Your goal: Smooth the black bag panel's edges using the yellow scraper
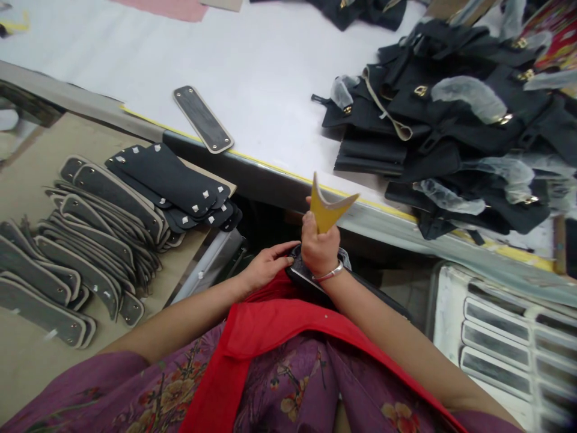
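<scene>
My right hand (321, 245) is closed around a yellow piece (325, 215) with a pale, V-notched upper edge. What kind of thing it is, I cannot tell. Just below, a dark item (304, 272), perhaps a bag part, rests at my lap with most of it hidden by my right forearm. My left hand (270, 269) pinches the left end of that dark item between thumb and fingers. On the table ahead lies a single dark strap-shaped panel (202, 119) with a beige edge and metal studs at both ends.
Several similar edged panels (90, 240) are piled on a brown board to the left, beside plain black panels (166, 177). Black bags (451, 114) with gold hardware and plastic wrapping heap at right. A white tray (444, 300) holds panels at lower right. The table edge (270, 165) runs before me.
</scene>
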Demonstrator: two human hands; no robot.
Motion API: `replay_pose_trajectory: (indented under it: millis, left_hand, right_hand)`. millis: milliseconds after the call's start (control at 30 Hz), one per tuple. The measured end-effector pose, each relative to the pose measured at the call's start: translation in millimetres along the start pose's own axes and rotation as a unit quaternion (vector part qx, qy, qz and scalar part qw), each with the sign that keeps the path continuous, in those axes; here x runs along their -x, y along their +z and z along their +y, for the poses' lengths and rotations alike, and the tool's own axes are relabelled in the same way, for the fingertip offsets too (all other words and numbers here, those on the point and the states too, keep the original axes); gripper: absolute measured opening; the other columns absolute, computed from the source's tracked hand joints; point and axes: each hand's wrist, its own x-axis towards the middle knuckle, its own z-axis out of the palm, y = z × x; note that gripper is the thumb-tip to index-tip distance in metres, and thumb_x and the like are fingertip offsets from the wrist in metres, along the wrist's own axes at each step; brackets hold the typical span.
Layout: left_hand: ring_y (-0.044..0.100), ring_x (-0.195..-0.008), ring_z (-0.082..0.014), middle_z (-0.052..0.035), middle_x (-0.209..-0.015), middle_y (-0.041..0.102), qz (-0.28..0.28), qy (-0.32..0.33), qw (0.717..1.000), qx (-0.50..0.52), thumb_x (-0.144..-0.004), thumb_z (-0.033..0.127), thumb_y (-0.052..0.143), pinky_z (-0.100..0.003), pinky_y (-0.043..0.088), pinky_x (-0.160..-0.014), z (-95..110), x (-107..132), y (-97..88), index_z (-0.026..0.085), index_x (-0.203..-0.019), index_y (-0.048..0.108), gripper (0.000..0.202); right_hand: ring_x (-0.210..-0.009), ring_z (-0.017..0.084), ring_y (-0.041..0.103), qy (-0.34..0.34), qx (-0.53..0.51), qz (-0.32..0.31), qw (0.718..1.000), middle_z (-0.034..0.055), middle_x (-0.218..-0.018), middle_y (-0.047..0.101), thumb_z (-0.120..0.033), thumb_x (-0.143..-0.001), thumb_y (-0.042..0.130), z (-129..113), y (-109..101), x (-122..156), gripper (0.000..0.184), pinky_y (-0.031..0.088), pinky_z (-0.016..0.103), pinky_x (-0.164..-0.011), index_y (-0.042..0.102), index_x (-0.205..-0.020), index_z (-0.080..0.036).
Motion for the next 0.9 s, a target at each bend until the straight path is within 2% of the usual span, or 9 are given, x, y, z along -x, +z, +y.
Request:
replay_pose_trajectory:
  millis: [67,133,233,300,367,500,633,767,900]
  left_hand:
    - [0.054,-0.108,-0.0211,-0.0065,-0.117,0.061,0.014,0.023,1.000,-0.001,-0.076,0.026,0.061,-0.030,0.039,-0.095,-0.2,0.6,2.5,0.017,-0.119,0.059,0.044]
    - [0.056,-0.104,-0.0201,-0.0064,-0.114,0.063,0.017,0.018,0.999,0.023,-0.074,0.025,0.063,-0.030,0.040,-0.093,2.1,3.0,4.5,0.017,-0.116,0.061,0.043]
    - [0.060,-0.093,-0.0173,-0.0072,-0.112,0.064,0.014,-0.060,0.992,0.111,-0.069,0.020,0.065,-0.030,0.044,-0.086,8.1,10.9,3.9,0.017,-0.117,0.060,0.048]
    - [0.060,-0.090,-0.0165,-0.0080,-0.111,0.063,0.013,-0.102,0.981,0.165,-0.067,0.017,0.066,-0.029,0.046,-0.081,11.2,17.1,1.5,0.017,-0.115,0.061,0.048]
    - [0.060,-0.091,-0.0168,-0.0084,-0.113,0.062,0.013,-0.108,0.977,0.183,-0.066,0.015,0.066,-0.028,0.047,-0.078,11.7,20.8,-1.2,0.017,-0.112,0.062,0.047]
    - [0.058,-0.097,-0.0173,-0.0082,-0.115,0.061,0.014,-0.097,0.978,0.184,-0.068,0.016,0.065,-0.027,0.047,-0.077,8.0,18.7,-3.0,0.018,-0.111,0.063,0.043]
    - [0.059,-0.090,-0.0170,-0.0084,-0.108,0.064,0.023,-0.105,0.977,0.187,-0.069,0.016,0.065,-0.029,0.049,-0.074,7.2,15.9,-1.9,0.018,-0.109,0.064,0.040]
    - [0.061,-0.085,-0.0187,-0.0079,-0.101,0.065,0.026,-0.111,0.973,0.199,-0.068,0.016,0.067,-0.035,0.051,-0.072,9.9,16.7,-0.1,0.019,-0.108,0.064,0.041]
    - [0.061,-0.079,-0.0167,-0.0084,-0.093,0.066,0.048,-0.119,0.972,0.199,-0.066,0.011,0.066,-0.033,0.052,-0.069,11.4,12.2,0.7,0.015,-0.105,0.065,0.039]
  right_hand:
    - [-0.104,0.019,0.055,-0.097,0.092,-0.040,0.990,0.0052,-0.110,0.060,-0.028,-0.075,0.057,-0.5,2.8,6.6,0.030,0.047,0.033,-0.087,0.059,-0.104,-0.024]
    - [-0.110,0.020,0.052,-0.151,0.140,-0.054,0.977,0.0051,-0.117,0.057,-0.028,-0.075,0.057,-1.0,3.9,8.5,0.031,0.043,0.036,-0.096,0.058,-0.106,-0.024]
    - [-0.082,0.016,0.059,-0.104,0.080,-0.040,0.991,0.0036,-0.093,0.062,-0.033,-0.075,0.057,-6.0,1.5,5.8,0.029,0.051,0.030,-0.072,0.057,-0.103,-0.023]
    - [-0.051,0.009,0.049,-0.032,-0.019,-0.020,0.999,-0.0028,-0.067,0.054,-0.036,-0.075,0.057,-13.1,-2.3,5.6,0.030,0.044,0.022,-0.046,0.055,-0.101,-0.022]
    - [-0.039,0.005,0.035,0.017,-0.107,0.005,0.994,-0.0080,-0.056,0.043,-0.036,-0.073,0.059,-21.2,-5.8,8.9,0.031,0.033,0.019,-0.036,0.053,-0.098,-0.021]
    - [-0.037,0.002,0.033,0.045,-0.177,0.047,0.982,-0.0097,-0.055,0.042,-0.031,-0.068,0.062,-27.5,-4.0,19.7,0.032,0.031,0.017,-0.036,0.051,-0.096,-0.020]
    - [-0.035,0.002,0.030,0.076,-0.197,0.052,0.976,-0.0111,-0.053,0.041,-0.033,-0.067,0.062,-15.1,8.0,21.3,0.034,0.027,0.016,-0.034,0.050,-0.096,-0.020]
    - [-0.033,0.002,0.028,0.088,-0.182,0.046,0.978,-0.0121,-0.050,0.039,-0.032,-0.067,0.061,-3.3,18.8,17.7,0.034,0.022,0.015,-0.031,0.049,-0.096,-0.020]
    - [-0.032,0.003,0.027,0.090,-0.130,0.043,0.987,-0.0128,-0.047,0.035,-0.034,-0.069,0.059,1.4,22.6,14.1,0.033,0.019,0.016,-0.031,0.048,-0.097,-0.019]
